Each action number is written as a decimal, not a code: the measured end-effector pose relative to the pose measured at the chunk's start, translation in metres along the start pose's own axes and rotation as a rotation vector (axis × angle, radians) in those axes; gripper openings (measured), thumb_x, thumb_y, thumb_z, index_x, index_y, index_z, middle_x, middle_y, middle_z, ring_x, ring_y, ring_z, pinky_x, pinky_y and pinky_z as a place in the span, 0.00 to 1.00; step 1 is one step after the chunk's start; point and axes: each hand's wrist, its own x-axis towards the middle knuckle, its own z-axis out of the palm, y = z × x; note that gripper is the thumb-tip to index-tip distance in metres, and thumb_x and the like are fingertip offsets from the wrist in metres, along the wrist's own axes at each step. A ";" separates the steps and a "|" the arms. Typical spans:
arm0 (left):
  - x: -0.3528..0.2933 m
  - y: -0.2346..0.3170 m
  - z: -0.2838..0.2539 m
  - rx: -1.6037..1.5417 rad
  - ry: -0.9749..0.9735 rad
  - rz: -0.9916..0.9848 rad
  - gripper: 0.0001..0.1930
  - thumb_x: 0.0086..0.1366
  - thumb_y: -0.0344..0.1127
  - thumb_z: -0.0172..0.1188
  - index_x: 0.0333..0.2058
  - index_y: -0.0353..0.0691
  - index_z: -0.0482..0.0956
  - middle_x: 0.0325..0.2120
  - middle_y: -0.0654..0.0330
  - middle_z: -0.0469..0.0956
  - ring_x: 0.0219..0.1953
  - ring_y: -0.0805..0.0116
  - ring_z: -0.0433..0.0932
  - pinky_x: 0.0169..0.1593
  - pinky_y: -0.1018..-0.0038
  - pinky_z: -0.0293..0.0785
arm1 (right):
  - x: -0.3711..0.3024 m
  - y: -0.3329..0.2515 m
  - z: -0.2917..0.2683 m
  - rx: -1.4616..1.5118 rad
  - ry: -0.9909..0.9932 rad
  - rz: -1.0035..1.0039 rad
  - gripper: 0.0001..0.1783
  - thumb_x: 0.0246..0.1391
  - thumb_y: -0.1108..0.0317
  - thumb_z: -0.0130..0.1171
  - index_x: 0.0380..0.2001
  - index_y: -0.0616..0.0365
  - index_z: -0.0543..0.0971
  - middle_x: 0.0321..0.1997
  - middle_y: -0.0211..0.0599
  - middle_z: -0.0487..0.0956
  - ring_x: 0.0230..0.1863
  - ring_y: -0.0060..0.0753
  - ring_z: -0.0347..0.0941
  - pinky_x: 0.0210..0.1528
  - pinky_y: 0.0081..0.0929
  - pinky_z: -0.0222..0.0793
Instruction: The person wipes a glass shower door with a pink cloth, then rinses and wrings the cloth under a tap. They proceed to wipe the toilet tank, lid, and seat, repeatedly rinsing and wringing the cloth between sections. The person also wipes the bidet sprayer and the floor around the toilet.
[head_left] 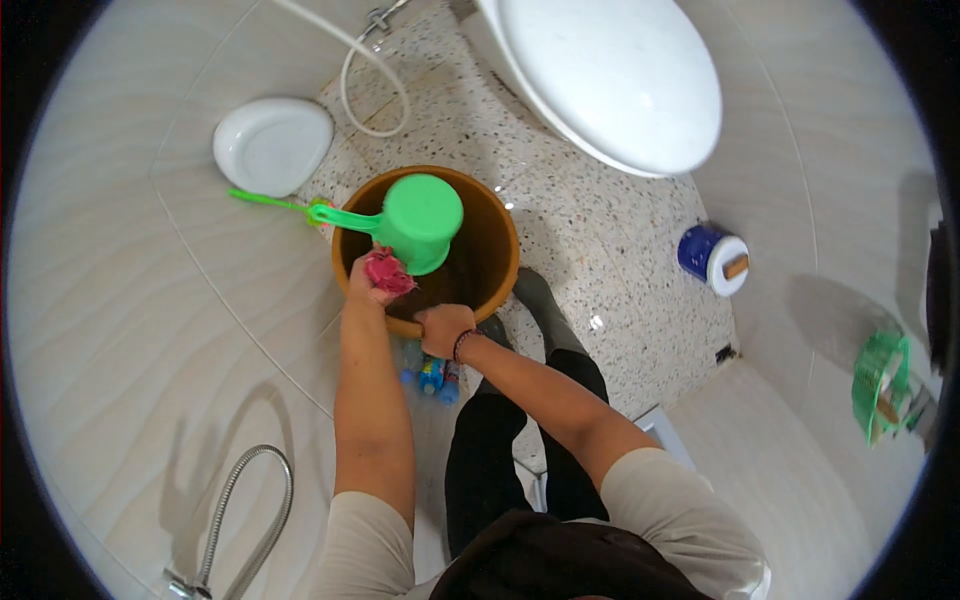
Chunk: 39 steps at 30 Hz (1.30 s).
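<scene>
A large brown bucket [508,225] stands on the floor in front of me. My right hand [446,328], with a dark bracelet at the wrist, is closed on its near rim. My left hand [366,284] is at the bucket's left side, closed around a crumpled pink-red scrubber [388,272]. Just beyond that hand, a bright green water dipper [424,212] lies over the bucket's mouth, its handle reaching left across the rim. Whether my left hand touches the dipper is hidden. The bucket's bottom is in shadow.
A white toilet [610,80] stands at the far right. A white hose [375,130] hangs at the far left, near a white basin-like dish [272,148]. A thin green handle [262,199] sticks out left. Bottles [432,376] stand by my feet, and a blue can [700,252] sits right.
</scene>
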 end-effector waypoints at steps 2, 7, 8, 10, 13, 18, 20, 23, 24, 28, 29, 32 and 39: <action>-0.028 -0.015 0.044 -0.092 -0.236 -0.103 0.04 0.58 0.33 0.50 0.30 0.41 0.72 0.23 0.60 0.71 0.24 0.67 0.71 0.26 0.70 0.71 | -0.003 0.012 -0.015 0.110 -0.008 0.124 0.21 0.39 0.65 0.49 0.41 0.47 0.78 0.39 0.40 0.78 0.41 0.43 0.74 0.41 0.39 0.70; -0.087 -0.023 0.073 -0.064 -0.450 -0.089 0.08 0.57 0.33 0.50 0.35 0.38 0.71 0.27 0.61 0.71 0.26 0.67 0.69 0.26 0.77 0.70 | 0.006 0.065 -0.017 0.497 0.249 0.290 0.20 0.41 0.66 0.47 0.39 0.50 0.78 0.40 0.42 0.78 0.41 0.45 0.74 0.43 0.37 0.70; -0.103 -0.030 0.074 -0.020 -0.425 0.016 0.09 0.58 0.34 0.50 0.36 0.38 0.71 0.30 0.60 0.72 0.28 0.67 0.69 0.26 0.77 0.70 | 0.007 0.078 -0.014 0.594 0.274 0.331 0.18 0.41 0.66 0.47 0.38 0.51 0.79 0.38 0.41 0.79 0.39 0.45 0.74 0.42 0.37 0.70; -0.133 -0.057 0.081 0.039 -0.248 0.194 0.11 0.59 0.36 0.50 0.39 0.38 0.71 0.35 0.58 0.72 0.31 0.67 0.70 0.25 0.78 0.69 | 0.014 0.127 0.019 0.896 0.281 0.285 0.15 0.42 0.66 0.48 0.34 0.52 0.79 0.33 0.40 0.79 0.35 0.44 0.74 0.38 0.36 0.70; -0.135 -0.100 0.073 0.024 -0.293 0.038 0.13 0.60 0.39 0.50 0.40 0.38 0.71 0.37 0.58 0.72 0.32 0.67 0.70 0.24 0.78 0.68 | 0.010 0.238 0.110 1.295 0.436 0.071 0.10 0.42 0.65 0.51 0.27 0.55 0.80 0.24 0.39 0.77 0.28 0.41 0.73 0.29 0.33 0.68; -0.139 -0.134 0.015 0.011 -0.259 0.050 0.13 0.61 0.40 0.50 0.39 0.38 0.71 0.36 0.58 0.73 0.30 0.68 0.70 0.24 0.77 0.67 | -0.043 0.258 0.106 1.740 0.447 0.251 0.05 0.37 0.72 0.54 0.14 0.60 0.77 0.16 0.36 0.73 0.19 0.36 0.69 0.21 0.29 0.63; -0.140 -0.150 0.015 -0.014 -0.248 0.018 0.13 0.61 0.40 0.50 0.38 0.37 0.71 0.35 0.58 0.73 0.29 0.67 0.70 0.24 0.77 0.68 | -0.074 0.273 0.084 1.683 0.329 0.369 0.02 0.32 0.79 0.55 0.13 0.63 0.75 0.16 0.35 0.73 0.18 0.33 0.69 0.21 0.25 0.65; -0.141 -0.171 0.025 0.030 0.045 0.142 0.13 0.60 0.41 0.50 0.36 0.36 0.71 0.33 0.58 0.73 0.27 0.67 0.69 0.23 0.78 0.67 | -0.129 0.292 0.068 1.819 0.362 0.349 0.04 0.27 0.83 0.54 0.13 0.66 0.75 0.18 0.38 0.74 0.20 0.33 0.70 0.24 0.26 0.67; -0.143 -0.175 0.029 0.080 0.011 0.138 0.14 0.61 0.40 0.50 0.39 0.36 0.70 0.36 0.57 0.72 0.32 0.65 0.69 0.29 0.75 0.68 | -0.145 0.296 0.066 1.898 0.406 0.308 0.05 0.26 0.84 0.53 0.13 0.66 0.75 0.18 0.39 0.74 0.21 0.34 0.70 0.25 0.27 0.68; -0.151 -0.193 0.041 0.240 -0.186 0.066 0.19 0.62 0.39 0.49 0.49 0.36 0.66 0.49 0.54 0.69 0.49 0.60 0.68 0.52 0.67 0.67 | -0.207 0.316 0.087 2.188 0.570 0.286 0.06 0.29 0.85 0.51 0.17 0.67 0.75 0.23 0.41 0.74 0.27 0.41 0.70 0.28 0.32 0.68; -0.149 -0.193 0.041 0.266 -0.277 0.013 0.20 0.63 0.39 0.48 0.51 0.36 0.65 0.51 0.54 0.67 0.52 0.60 0.65 0.55 0.67 0.64 | -0.225 0.331 0.106 2.241 0.603 0.264 0.08 0.29 0.85 0.50 0.18 0.67 0.76 0.25 0.41 0.74 0.28 0.42 0.71 0.30 0.32 0.68; -0.149 -0.190 0.041 0.314 -0.198 0.073 0.20 0.62 0.40 0.49 0.50 0.36 0.66 0.50 0.53 0.68 0.51 0.59 0.67 0.53 0.66 0.67 | -0.266 0.335 0.106 2.366 0.682 0.253 0.14 0.29 0.86 0.49 0.26 0.70 0.77 0.31 0.42 0.76 0.32 0.42 0.71 0.36 0.33 0.69; -0.144 -0.191 0.042 0.249 -0.076 0.094 0.17 0.59 0.42 0.52 0.42 0.37 0.71 0.40 0.54 0.74 0.36 0.60 0.75 0.29 0.72 0.76 | -0.322 0.338 0.117 2.386 0.855 0.203 0.20 0.29 0.86 0.48 0.34 0.73 0.75 0.40 0.45 0.75 0.38 0.42 0.71 0.43 0.34 0.67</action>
